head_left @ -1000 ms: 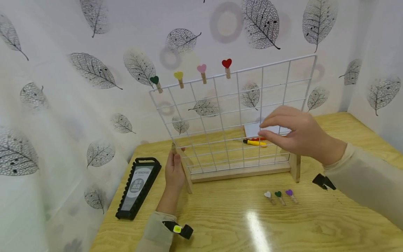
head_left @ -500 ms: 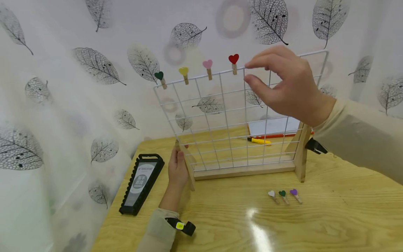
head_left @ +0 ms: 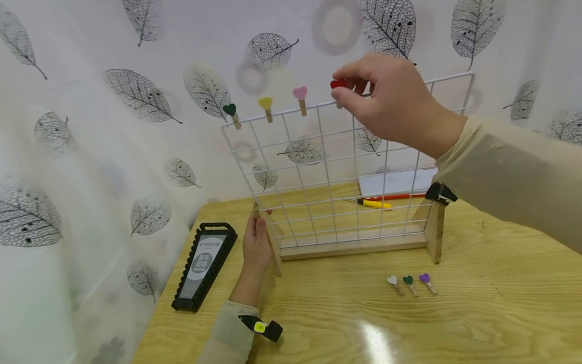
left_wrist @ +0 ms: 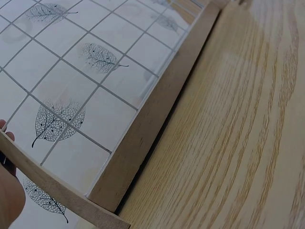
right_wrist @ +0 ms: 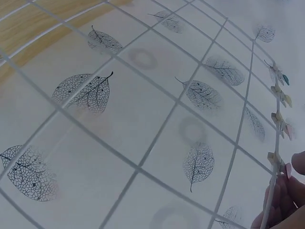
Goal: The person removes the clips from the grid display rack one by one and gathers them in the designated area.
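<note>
A white wire grid point(head_left: 336, 167) stands upright in a wooden base point(head_left: 354, 248). Clipped along its top wire are clothespins with hearts: green point(head_left: 230, 109), yellow point(head_left: 265, 104), pink point(head_left: 300, 94) and red point(head_left: 337, 84). My right hand point(head_left: 395, 98) pinches the red heart clothespin between thumb and fingers at the top wire; in the right wrist view its fingers point(right_wrist: 281, 200) are close against that wire. My left hand point(head_left: 256, 240) grips the wooden side support point(head_left: 273, 242) at the left end of the base. The left wrist view shows only its edge beside the support point(left_wrist: 57, 186).
White point(head_left: 393, 280), green point(head_left: 408, 279) and purple point(head_left: 425, 278) heart clothespins lie on the table in front. A black toothed rack point(head_left: 204, 265) lies left. Behind the grid are a yellow-handled screwdriver point(head_left: 376, 204) and a white sheet point(head_left: 391, 183). A leaf-patterned curtain point(head_left: 159, 151) hangs behind.
My right hand has risen from in front of the grid to its top wire, then moved left and taken hold of the red heart clothespin. The left hand keeps its hold on the support.
</note>
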A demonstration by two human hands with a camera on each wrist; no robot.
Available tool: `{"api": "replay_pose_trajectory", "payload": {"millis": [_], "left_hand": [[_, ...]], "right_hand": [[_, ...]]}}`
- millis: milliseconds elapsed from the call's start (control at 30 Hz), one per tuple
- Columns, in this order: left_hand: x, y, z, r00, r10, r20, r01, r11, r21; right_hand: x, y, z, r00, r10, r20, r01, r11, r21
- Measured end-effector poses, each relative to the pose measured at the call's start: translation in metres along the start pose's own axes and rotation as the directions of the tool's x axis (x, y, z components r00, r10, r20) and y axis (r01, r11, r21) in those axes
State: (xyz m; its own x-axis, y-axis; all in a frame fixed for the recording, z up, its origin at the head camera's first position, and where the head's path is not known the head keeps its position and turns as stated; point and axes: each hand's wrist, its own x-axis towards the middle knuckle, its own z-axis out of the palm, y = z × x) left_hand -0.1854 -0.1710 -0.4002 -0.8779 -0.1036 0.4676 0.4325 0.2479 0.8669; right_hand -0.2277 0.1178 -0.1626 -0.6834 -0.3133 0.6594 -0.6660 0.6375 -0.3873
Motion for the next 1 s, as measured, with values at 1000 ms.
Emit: {"api": "replay_pose_trajectory", "payload": {"millis": [1000], "left_hand": [[0.0013, 0.0, -0.0025, 0.999, -0.017, 0.03, 0.018, 1.0, -0.022]], "right_hand": [[-0.0057, -0.0015, -0.0102, 0.996, 0.09, 0.008, -0.09, 0.986, 0.143]]}}
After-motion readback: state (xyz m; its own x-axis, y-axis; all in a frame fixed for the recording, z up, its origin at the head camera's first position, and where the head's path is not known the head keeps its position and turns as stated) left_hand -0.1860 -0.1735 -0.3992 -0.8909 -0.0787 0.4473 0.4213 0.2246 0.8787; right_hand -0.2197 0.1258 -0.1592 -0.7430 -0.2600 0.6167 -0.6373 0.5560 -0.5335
